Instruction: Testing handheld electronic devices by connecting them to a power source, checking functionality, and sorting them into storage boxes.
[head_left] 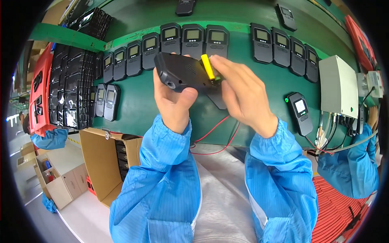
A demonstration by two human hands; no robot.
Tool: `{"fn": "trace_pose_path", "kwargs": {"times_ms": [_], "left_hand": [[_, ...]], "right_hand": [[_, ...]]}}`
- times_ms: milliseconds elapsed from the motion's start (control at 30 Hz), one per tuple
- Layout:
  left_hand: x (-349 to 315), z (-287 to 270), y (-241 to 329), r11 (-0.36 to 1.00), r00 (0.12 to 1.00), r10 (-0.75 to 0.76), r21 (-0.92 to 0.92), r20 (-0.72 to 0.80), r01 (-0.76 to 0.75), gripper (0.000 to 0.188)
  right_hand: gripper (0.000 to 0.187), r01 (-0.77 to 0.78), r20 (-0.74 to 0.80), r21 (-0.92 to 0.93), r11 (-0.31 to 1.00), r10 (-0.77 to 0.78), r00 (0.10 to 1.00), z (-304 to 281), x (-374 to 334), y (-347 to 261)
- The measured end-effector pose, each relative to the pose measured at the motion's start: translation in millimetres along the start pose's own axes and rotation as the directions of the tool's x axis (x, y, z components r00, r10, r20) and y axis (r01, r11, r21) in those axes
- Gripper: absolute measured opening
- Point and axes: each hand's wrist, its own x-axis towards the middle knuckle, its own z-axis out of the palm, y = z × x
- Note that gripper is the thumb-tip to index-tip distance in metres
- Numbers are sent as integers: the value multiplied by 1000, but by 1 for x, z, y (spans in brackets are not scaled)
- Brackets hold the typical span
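Observation:
My left hand (pixel 172 103) is closed around a black handheld device (pixel 178 73), held tilted above the green bench with its slotted casing facing me. A round fitting (pixel 171 84) sits on its near left corner. At the device's right end a yellow stick-shaped piece (pixel 208 67) stands out, with a small green part (pixel 218 77) beside it. My right hand (pixel 245 91) bends over that end, fingers pressed together, fingertips beside the yellow piece. What lies between its thumb and fingers is hidden. A dark flat piece (pixel 217 100) shows below, partly covered.
Similar devices with screens (pixel 192 38) line the back of the green bench (pixel 142 105). One with a lit screen (pixel 300 111) lies right, near a grey box (pixel 339 85) with cables. Black trays (pixel 71 89), a cardboard box (pixel 97 162) and red wires (pixel 210 131) are around. A co-worker's sleeve (pixel 348 168) shows right.

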Motion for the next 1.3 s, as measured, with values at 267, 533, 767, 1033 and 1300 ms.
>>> {"fn": "trace_pose_path", "kwargs": {"times_ms": [267, 533, 767, 1033, 1300], "left_hand": [[3, -7, -6, 995, 992, 102, -14, 74, -101, 97], [9, -19, -12, 907, 898, 329, 168, 293, -387, 100], [5, -18, -4, 886, 912, 283, 283, 297, -367, 97], [13, -29, -14, 781, 843, 360, 366, 400, -507, 95], [21, 0, 0, 997, 914, 78, -51, 398, -63, 109]], "right_hand": [[61, -83, 27, 238, 968, 79, 997, 3, 3, 4], [51, -166, 44, 374, 912, 161, 986, 11, 3, 5], [49, -41, 88, 245, 969, 20, 996, 5, 2, 8], [45, -35, 116, 297, 954, 1, 993, 6, -4, 14], [35, -191, 293, 241, 951, 116, 949, -1, -8, 5]]}}
